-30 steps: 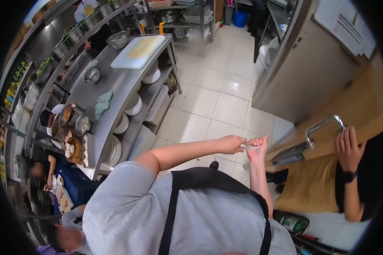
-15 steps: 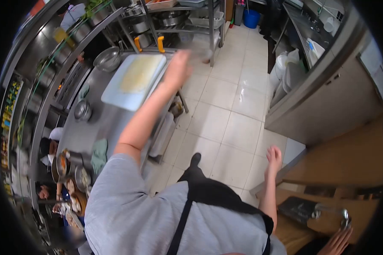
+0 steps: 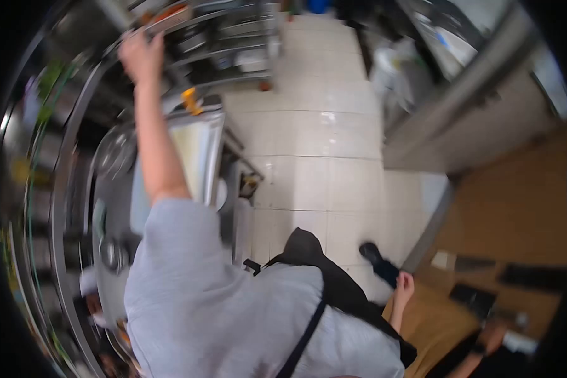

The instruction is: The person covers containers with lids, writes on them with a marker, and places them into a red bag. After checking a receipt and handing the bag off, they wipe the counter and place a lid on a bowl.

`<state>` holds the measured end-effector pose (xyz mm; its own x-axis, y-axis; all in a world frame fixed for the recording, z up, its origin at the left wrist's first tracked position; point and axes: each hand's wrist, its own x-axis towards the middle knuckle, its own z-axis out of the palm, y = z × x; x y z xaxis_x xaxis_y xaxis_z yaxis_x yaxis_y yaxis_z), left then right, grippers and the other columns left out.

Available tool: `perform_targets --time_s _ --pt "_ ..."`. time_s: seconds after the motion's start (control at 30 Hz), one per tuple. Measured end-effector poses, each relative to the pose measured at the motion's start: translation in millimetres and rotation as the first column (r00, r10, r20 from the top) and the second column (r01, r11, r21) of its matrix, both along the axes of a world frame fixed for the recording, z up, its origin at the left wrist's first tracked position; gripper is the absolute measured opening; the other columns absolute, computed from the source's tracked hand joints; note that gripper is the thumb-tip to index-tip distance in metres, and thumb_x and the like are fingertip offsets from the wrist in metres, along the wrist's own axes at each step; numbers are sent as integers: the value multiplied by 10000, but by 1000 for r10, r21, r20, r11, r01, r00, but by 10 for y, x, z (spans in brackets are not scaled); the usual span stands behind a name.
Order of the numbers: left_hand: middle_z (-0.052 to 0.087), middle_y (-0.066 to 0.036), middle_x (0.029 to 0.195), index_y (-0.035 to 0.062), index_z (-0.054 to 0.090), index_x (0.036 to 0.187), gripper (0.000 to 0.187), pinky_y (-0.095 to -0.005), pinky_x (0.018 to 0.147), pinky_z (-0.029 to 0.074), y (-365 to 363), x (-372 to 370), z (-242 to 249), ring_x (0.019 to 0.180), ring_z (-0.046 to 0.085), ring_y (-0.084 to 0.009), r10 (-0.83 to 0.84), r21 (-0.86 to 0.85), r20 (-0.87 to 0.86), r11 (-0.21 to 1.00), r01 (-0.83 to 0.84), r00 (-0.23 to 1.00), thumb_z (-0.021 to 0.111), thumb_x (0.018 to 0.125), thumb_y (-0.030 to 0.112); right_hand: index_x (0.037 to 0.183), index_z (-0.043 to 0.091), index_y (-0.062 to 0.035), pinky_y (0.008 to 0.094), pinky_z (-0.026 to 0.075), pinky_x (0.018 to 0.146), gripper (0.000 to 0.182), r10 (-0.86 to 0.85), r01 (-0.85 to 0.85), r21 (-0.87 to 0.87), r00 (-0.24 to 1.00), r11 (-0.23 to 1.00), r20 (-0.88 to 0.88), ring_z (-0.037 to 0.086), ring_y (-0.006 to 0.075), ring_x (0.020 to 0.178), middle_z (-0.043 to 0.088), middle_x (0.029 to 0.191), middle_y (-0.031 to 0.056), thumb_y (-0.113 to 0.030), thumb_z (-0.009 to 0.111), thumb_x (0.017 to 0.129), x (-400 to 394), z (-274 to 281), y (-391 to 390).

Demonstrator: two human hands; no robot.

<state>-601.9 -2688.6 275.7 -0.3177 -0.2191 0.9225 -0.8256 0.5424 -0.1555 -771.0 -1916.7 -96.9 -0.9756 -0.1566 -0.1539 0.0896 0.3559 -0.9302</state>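
Observation:
My left hand (image 3: 142, 57) is raised at the far end of my outstretched arm, by the upper metal shelving at the top left. Its fingers are blurred and I cannot tell what they grip. Below that arm lies a pale blue cutting board (image 3: 142, 205) with a yellowish sheet (image 3: 192, 146) on it, partly hidden by my forearm. A yellow-orange handle (image 3: 191, 101) stands just beyond the board. My right hand (image 3: 404, 288) hangs low at my side with its fingers curled and nothing showing in them, near the wooden surface on the right.
A steel counter (image 3: 123, 217) with metal bowls (image 3: 113, 254) runs along the left. Rack shelves (image 3: 223, 47) stand behind it. Tiled floor (image 3: 296, 183) stretches ahead. A metal partition (image 3: 466, 126) rises at right. Another person's hand (image 3: 492, 337) is at bottom right.
My left hand has swung left and up, from beside the cutting board to the shelving. My view has turned and moved forward along the counter. My right hand has dropped lower.

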Motion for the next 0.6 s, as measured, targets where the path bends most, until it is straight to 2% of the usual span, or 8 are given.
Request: perform_targets --time_s 0.1,0.27,0.3,0.37,0.4,0.47,0.5,0.6 --pt "572 -208 980 17 623 935 286 -420 750 450 852 -505 -16 869 559 -358 -318 -84 -74 947 312 945 666 713 193 866 598 -18 309 456 693 142 190 -88 449 964 889 -188 583 247 764 575 820 129 -132 593 782 290 593 -248" --pt "489 -184 1184 34 603 1024 308 -409 860 411 1832 -1743 -1166 1059 487 -329 -709 237 -154 650 722 689 617 800 245 929 592 -72 404 444 747 250 99 -31 513 989 858 -106 563 311 843 581 895 128 -268 565 778 893 775 -69" --pt "543 -167 1083 -2 596 1006 318 -375 825 424 2051 -2045 -1540 992 524 -271 -827 496 -396 172 851 398 609 810 249 930 590 -75 409 443 750 259 74 -20 535 994 845 -80 562 315 856 585 909 132 -280 572 772 1060 797 -30" --pt "623 -133 840 -23 606 962 301 -306 722 438 3025 -2154 -1713 810 573 -195 -913 902 -242 -87 423 328 616 802 233 929 588 -80 412 443 754 281 52 -46 579 999 814 6 561 320 877 592 931 138 -309 585 765 1469 822 -25" --pt "644 -120 794 -12 633 901 238 -297 679 449 3611 -2029 -1649 736 583 -175 -985 972 -167 -156 174 49 619 793 200 928 587 -82 411 445 756 294 53 -76 608 997 790 55 561 320 884 594 938 141 -326 590 764 1596 845 58" --pt "658 -88 789 24 659 866 172 -275 660 460 4394 -1774 -1956 706 589 -123 -890 958 -185 -69 -277 -418 616 791 173 951 585 -86 405 445 771 327 -15 -70 580 990 812 140 561 319 906 593 956 143 -358 589 770 1922 919 246" --pt "660 -94 814 35 659 892 184 -279 676 468 4823 -1511 -1945 727 608 -148 -838 908 -168 74 -413 -520 621 782 177 961 583 -87 403 445 778 336 -52 -50 553 985 832 167 559 318 914 591 966 142 -364 588 772 2064 864 392" --pt "654 -114 857 51 659 909 207 -292 701 472 5725 -921 -2069 755 625 -211 -609 890 -250 162 -426 -753 625 766 196 979 579 -86 400 442 786 342 -274 149 565 951 811 142 555 306 931 589 977 143 -355 590 770 2741 774 933"
